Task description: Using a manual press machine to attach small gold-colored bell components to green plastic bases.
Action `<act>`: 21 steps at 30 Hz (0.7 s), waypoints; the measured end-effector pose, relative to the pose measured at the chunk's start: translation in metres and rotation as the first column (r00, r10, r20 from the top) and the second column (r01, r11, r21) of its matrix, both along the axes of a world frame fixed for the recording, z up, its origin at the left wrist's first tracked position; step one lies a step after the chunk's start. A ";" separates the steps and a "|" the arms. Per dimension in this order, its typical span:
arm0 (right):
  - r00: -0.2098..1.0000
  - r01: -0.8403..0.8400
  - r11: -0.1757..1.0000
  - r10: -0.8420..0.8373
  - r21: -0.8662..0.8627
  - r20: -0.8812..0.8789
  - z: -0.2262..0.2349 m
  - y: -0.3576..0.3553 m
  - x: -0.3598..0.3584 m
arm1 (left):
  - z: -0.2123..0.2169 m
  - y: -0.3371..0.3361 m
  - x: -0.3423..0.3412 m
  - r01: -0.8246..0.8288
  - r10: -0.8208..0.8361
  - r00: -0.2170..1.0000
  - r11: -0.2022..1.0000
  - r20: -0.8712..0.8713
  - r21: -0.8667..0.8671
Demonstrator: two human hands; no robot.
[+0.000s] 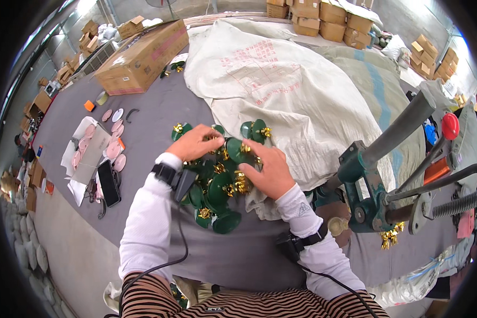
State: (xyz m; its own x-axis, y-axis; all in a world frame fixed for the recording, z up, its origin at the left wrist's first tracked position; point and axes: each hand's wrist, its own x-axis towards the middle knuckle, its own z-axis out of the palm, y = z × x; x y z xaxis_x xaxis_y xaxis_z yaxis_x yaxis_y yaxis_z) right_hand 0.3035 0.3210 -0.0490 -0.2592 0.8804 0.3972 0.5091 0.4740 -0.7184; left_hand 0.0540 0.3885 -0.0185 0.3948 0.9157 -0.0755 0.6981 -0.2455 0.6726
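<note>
A pile of dark green discs with shiny gold pieces on them lies on the grey cloth in front of me. My left hand is over the pile's upper left, thumb and fingers pinched together; what they hold is hidden. My right hand reaches in from the right, thumb and fingers curved around the edge of one green disc. This disc sits between my two hands. More green discs lie just beyond my fingers, against the white sack.
A green hand-lever press stands at the right with a red knob. A large white woven sack covers the far middle. Pink discs, a phone and a cardboard box are on the left.
</note>
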 end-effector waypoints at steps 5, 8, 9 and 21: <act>0.954 0.289 0.932 -0.262 0.219 -0.145 -0.019 0.043 -0.005 | -0.021 0.001 -0.078 -0.437 0.365 0.884 0.867 0.292 0.240; 0.897 0.441 0.885 -0.439 0.149 -0.049 -0.068 0.085 -0.014 | -0.067 0.031 -0.094 -0.665 0.603 0.747 0.688 0.281 0.290; 0.907 0.421 0.895 -0.418 0.148 -0.051 -0.059 0.086 -0.024 | -0.079 0.035 -0.113 -0.680 0.620 0.733 0.673 0.279 0.292; 0.900 -0.066 0.997 0.071 0.028 -0.430 0.013 -0.041 0.006 | -0.010 -0.066 -0.064 -0.377 0.364 0.903 0.926 0.229 0.013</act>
